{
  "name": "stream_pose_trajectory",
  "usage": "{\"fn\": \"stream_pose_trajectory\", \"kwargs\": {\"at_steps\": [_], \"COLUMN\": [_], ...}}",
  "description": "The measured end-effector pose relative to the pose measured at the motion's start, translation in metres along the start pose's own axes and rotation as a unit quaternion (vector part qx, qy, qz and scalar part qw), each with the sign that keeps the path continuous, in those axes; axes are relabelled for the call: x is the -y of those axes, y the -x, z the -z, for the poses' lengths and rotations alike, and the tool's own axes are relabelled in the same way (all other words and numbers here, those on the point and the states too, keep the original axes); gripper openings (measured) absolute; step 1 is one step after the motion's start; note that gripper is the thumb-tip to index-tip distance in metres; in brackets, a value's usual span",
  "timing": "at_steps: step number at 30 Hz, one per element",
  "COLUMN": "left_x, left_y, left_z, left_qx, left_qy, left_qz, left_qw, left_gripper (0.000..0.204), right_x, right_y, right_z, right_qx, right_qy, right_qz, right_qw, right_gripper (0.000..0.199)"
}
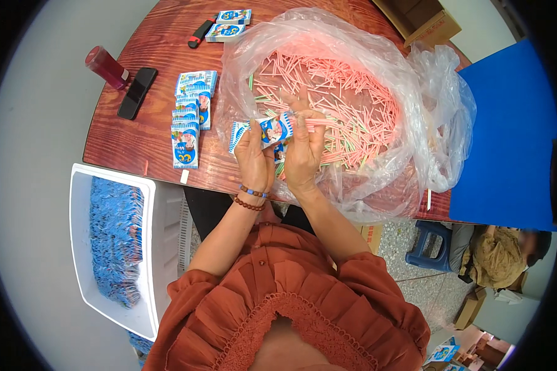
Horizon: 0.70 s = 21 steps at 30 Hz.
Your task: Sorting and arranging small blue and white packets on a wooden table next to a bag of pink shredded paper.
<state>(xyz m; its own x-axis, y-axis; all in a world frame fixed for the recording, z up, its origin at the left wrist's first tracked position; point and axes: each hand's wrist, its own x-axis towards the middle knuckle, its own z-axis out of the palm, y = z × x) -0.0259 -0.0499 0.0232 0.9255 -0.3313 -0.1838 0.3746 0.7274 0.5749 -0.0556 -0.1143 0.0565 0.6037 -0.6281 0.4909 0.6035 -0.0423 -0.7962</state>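
Note:
A blue-and-white printed packet (277, 128) is held up between my hands, over the near left part of a big clear plastic bag (244, 55). My left hand (252, 157) grips the packet's left part between thumb and fingers. At its other end is my right hand (303, 154), closed around a few pink sticks (319, 122), with its thumb against the packet. I cannot tell whether the stick ends are inside the packet. Loose thin sticks (359, 114), mostly pink with some pale green, fill the open bag. Another blue packet shows partly beneath my hands.
Overlapping packets (185, 145) lie left of the bag. Farther back are small packet stacks (225, 32) and a black-and-red cutter (202, 33). A phone (137, 93) and red bottle (107, 68) sit at far left. A white bin (151, 247) of packets stands below the table's left edge.

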Motion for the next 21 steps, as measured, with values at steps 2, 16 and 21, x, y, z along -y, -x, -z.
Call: {"fn": "stream_pose_trajectory", "kwargs": {"at_steps": [2, 16, 21], "left_x": [0.003, 0.007, 0.002], "left_y": [-0.002, -0.013, -0.016], "left_z": [0.004, 0.011, 0.026], "left_qx": [0.009, 0.049, 0.066], "left_qy": [-0.001, 0.122, 0.159], "left_qz": [0.001, 0.097, 0.11], "left_qw": [1.0, 0.987, 0.979], "left_gripper": [0.028, 0.027, 0.028], "right_x": [0.001, 0.007, 0.009], "right_y": [-0.001, -0.028, -0.039], "right_z": [0.0, 0.007, 0.013], "right_qx": [0.017, 0.087, 0.054], "right_qy": [0.007, 0.075, -0.009], "right_qz": [-0.009, -0.112, -0.03], "right_qw": [1.0, 0.987, 0.998], "right_gripper": [0.014, 0.05, 0.043]}}
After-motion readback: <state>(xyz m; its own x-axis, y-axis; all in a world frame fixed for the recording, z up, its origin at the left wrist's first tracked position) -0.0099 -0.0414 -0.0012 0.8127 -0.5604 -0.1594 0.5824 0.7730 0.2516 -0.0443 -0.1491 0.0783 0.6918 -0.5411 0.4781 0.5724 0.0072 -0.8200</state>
